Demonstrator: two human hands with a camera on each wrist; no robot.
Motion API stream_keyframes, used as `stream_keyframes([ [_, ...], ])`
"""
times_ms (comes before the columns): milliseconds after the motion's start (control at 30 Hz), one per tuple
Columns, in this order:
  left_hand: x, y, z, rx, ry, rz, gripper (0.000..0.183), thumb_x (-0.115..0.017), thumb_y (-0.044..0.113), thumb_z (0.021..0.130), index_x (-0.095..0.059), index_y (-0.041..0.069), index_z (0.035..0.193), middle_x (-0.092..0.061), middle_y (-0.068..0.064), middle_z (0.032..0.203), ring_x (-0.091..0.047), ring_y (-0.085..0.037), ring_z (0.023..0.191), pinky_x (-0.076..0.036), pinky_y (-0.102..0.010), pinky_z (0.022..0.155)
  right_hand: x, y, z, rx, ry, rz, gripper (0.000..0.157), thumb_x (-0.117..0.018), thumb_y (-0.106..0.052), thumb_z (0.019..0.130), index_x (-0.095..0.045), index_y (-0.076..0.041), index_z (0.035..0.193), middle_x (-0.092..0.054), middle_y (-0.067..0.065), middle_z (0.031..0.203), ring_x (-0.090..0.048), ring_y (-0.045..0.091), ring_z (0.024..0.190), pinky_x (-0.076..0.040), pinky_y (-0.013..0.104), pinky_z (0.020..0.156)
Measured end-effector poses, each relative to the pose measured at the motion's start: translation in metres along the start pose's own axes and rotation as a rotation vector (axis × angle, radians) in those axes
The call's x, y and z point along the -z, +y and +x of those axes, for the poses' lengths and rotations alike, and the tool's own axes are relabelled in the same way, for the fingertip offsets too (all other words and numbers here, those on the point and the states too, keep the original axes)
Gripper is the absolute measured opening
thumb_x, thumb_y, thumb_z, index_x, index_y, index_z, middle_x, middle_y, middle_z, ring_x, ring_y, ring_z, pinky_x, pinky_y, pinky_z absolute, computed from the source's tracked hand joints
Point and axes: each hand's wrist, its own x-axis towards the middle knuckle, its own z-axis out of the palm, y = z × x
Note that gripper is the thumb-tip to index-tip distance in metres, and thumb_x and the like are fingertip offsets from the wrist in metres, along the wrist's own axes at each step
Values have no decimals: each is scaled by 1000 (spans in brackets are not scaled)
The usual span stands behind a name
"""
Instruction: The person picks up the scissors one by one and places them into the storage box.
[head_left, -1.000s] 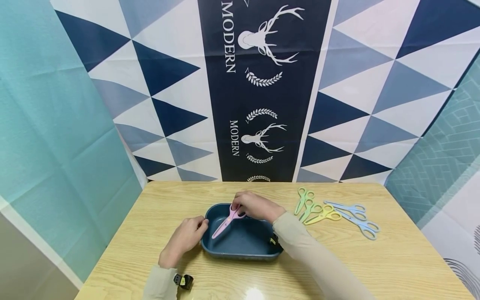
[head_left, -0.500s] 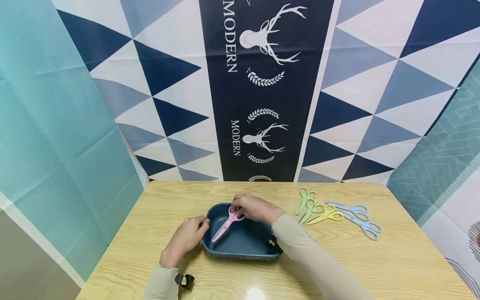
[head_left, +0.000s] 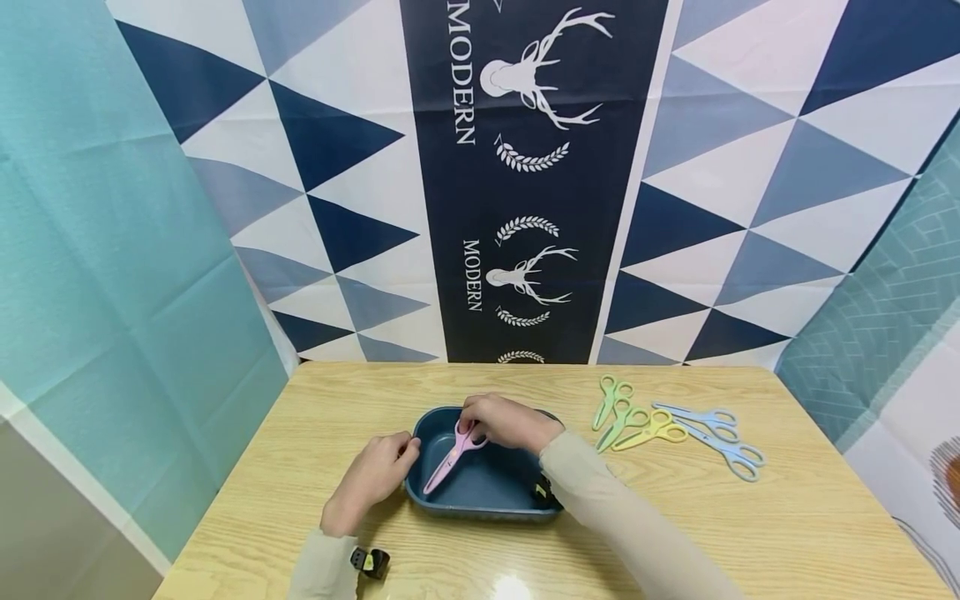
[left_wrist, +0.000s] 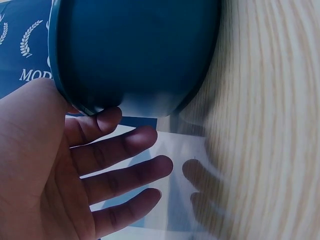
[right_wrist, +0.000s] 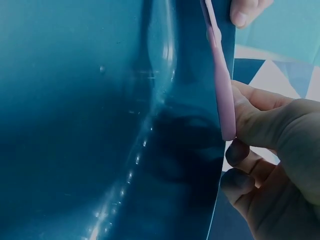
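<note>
Pink scissors (head_left: 454, 456) hang handle-up in a dark teal basin (head_left: 491, 482), blades slanting down to the lower left. My right hand (head_left: 504, 418) pinches them by the handle loops over the far side of the basin. The right wrist view shows thumb and fingers on the pink handle (right_wrist: 224, 102) beside the basin wall. At the basin's left end, my left hand (head_left: 372, 477) grips the rim; in the left wrist view, thumb and index finger pinch it while the other fingers (left_wrist: 135, 172) extend free underneath.
Right of the basin on the wooden table (head_left: 675, 517) lie two pairs of green scissors (head_left: 622, 422), yellow scissors (head_left: 654, 428) and two pairs of blue scissors (head_left: 731, 450), partly overlapping. A patterned cloth (head_left: 525, 192) hangs behind the table's far edge.
My right hand has moved slightly down and toward me, lowering the pink scissors deeper into the basin. The left hand has stayed on the rim.
</note>
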Motion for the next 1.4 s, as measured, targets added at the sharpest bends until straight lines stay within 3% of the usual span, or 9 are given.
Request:
stream_keyframes([
  [567,2,2,-1,14,-1,-2,35,-52,25,107,-53,19,73,-44,7,61,-44,-7,54,-36,-24,54,-6,2,2,68,-15,-22,11,-71,0,94,-77,-7,100,-69,3,98,-65,11,89,-54,21,82],
  [1133,2,1,-1,-1,-11,-9,36,-52,25,108,-51,19,72,-43,7,61,-42,-7,53,-35,-24,53,-11,1,8,21,-63,-6,14,-71,1,93,-78,-8,102,-70,2,101,-65,8,89,-53,19,80],
  [1400,2,0,-1,-8,-7,-5,36,-52,25,107,-51,19,72,-43,7,60,-42,-6,52,-36,-23,53,-14,-2,11,9,-81,-57,14,-74,0,91,-79,-9,101,-72,2,101,-64,8,87,-54,20,80],
])
